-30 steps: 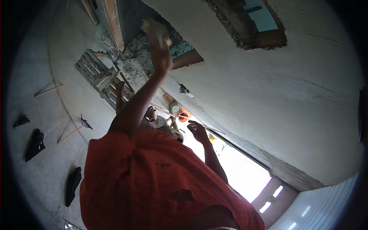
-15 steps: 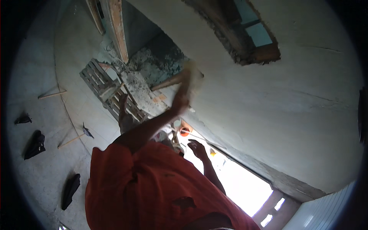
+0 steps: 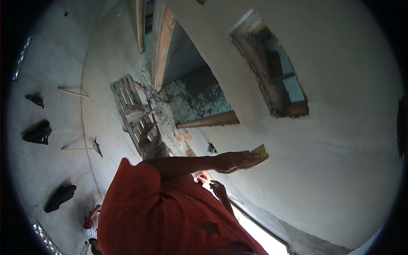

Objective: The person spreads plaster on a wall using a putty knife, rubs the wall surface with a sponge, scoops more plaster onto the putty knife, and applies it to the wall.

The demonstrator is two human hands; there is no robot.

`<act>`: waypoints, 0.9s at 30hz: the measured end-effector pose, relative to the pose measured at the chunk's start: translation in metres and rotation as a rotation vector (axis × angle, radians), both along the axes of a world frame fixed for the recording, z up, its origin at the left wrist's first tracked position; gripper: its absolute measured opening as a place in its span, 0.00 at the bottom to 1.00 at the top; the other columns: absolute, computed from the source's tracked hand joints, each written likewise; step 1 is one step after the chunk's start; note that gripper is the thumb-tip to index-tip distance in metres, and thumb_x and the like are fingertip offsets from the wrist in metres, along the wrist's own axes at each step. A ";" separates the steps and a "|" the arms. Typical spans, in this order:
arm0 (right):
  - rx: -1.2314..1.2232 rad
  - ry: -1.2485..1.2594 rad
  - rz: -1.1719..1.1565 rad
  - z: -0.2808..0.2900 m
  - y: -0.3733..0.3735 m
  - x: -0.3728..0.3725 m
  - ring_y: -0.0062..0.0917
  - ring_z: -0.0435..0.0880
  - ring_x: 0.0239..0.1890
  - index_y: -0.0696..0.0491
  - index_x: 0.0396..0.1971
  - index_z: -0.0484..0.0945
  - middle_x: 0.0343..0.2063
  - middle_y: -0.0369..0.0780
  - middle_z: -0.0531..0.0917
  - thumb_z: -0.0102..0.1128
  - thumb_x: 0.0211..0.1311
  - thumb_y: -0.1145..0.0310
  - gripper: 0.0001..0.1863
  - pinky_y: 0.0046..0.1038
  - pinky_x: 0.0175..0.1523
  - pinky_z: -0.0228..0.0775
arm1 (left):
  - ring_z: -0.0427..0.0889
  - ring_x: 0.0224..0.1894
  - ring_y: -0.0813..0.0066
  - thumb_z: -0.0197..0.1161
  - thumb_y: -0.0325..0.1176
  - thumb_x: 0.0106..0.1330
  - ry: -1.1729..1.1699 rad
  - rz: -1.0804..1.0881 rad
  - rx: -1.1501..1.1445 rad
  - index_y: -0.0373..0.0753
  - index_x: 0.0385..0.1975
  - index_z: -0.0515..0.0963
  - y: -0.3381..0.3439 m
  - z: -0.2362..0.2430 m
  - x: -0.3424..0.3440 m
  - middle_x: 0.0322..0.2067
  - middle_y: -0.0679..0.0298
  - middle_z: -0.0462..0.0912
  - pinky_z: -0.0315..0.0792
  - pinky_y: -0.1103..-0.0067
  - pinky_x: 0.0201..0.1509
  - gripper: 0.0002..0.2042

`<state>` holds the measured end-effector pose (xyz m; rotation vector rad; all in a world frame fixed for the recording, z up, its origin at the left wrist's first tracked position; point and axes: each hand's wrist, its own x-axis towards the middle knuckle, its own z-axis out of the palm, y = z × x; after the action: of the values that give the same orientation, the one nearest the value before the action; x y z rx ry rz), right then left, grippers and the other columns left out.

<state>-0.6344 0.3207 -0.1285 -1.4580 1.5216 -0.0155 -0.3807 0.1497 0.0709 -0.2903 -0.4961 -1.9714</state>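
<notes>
My left arm reaches across my red shirt [image 3: 170,208] toward the pale plastered wall [image 3: 335,140] on the right. At its end my left hand [image 3: 238,161] is closed on a yellowish sponge [image 3: 262,154], with the fingers laid along it. The sponge sits at the wall surface, below the rough rectangular opening; exact contact is hard to tell. My right hand [image 3: 218,190] hangs lower down near the doorway, fingers loosely bent and apart, with nothing clearly in it. An orange bucket [image 3: 203,176] shows partly behind it.
A slatted wooden platform [image 3: 131,106] lies at upper left, with a dusty limb [image 3: 154,146] at its near end. Wooden planks [image 3: 163,46] edge a larger opening. Dark cloths [image 3: 39,132] and thin sticks [image 3: 78,149] appear at far left. Another person [image 3: 92,225] is at lower left.
My left hand with the sponge has swung down and right along the wall, from beside the larger opening. My right hand sits lower in view. The view has shifted, bringing the other person in.
</notes>
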 end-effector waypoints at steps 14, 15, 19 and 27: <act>-0.291 -0.081 0.113 -0.039 -0.090 0.115 0.27 0.85 0.38 0.58 0.47 0.79 0.40 0.44 0.84 0.56 0.65 0.66 0.15 0.25 0.41 0.79 | 0.60 0.68 0.46 0.56 0.22 0.62 -1.485 2.199 -0.755 0.39 0.69 0.57 -0.243 0.212 0.349 0.65 0.49 0.62 0.58 0.59 0.70 0.32; 0.066 -0.378 -0.350 -0.014 -0.099 0.157 0.25 0.85 0.39 0.57 0.50 0.78 0.42 0.43 0.85 0.53 0.66 0.70 0.15 0.24 0.41 0.77 | 0.61 0.67 0.47 0.56 0.22 0.62 -1.523 2.134 -0.847 0.40 0.68 0.59 -0.248 0.200 0.365 0.64 0.50 0.64 0.60 0.59 0.69 0.31; -0.066 -0.158 0.010 -0.014 -0.102 0.190 0.26 0.85 0.41 0.57 0.50 0.77 0.46 0.41 0.82 0.56 0.62 0.75 0.16 0.26 0.40 0.81 | 0.61 0.68 0.48 0.55 0.21 0.62 -1.646 1.847 -0.749 0.41 0.68 0.60 -0.241 0.087 0.346 0.65 0.50 0.64 0.59 0.60 0.70 0.31; 0.075 -0.503 -0.493 -0.037 -0.058 0.203 0.22 0.85 0.35 0.59 0.50 0.77 0.38 0.40 0.84 0.57 0.66 0.62 0.19 0.18 0.33 0.74 | 0.58 0.69 0.44 0.52 0.21 0.65 -1.520 1.725 -0.393 0.34 0.68 0.58 -0.189 -0.001 0.367 0.67 0.46 0.59 0.54 0.54 0.71 0.29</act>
<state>-0.4314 0.2623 -0.1654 -0.8964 1.3972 -0.5714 -0.0137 -0.0390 0.0695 1.1608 -1.3821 -0.0270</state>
